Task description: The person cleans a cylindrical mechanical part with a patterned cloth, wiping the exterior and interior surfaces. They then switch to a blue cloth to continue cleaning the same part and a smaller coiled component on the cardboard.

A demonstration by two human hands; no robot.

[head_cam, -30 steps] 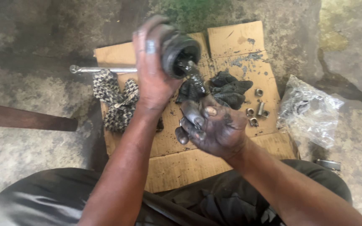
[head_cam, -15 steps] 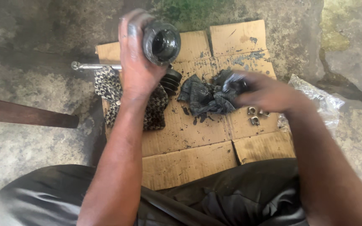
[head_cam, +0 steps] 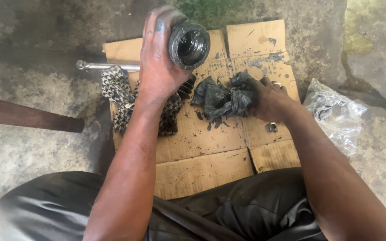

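Grease-blackened, the round hollow metal joint cup (head_cam: 189, 44) sits clasped in the left hand (head_cam: 159, 67) above the flattened brown cardboard (head_cam: 202, 134), while the right hand (head_cam: 271, 99) clutches a crumpled, greasy dark rag (head_cam: 224, 99) lying there, seemingly mid-cleaning.

Left hand (head_cam: 159, 67) raised, fingers curled; right hand (head_cam: 271, 99) lowered, fingers closed.
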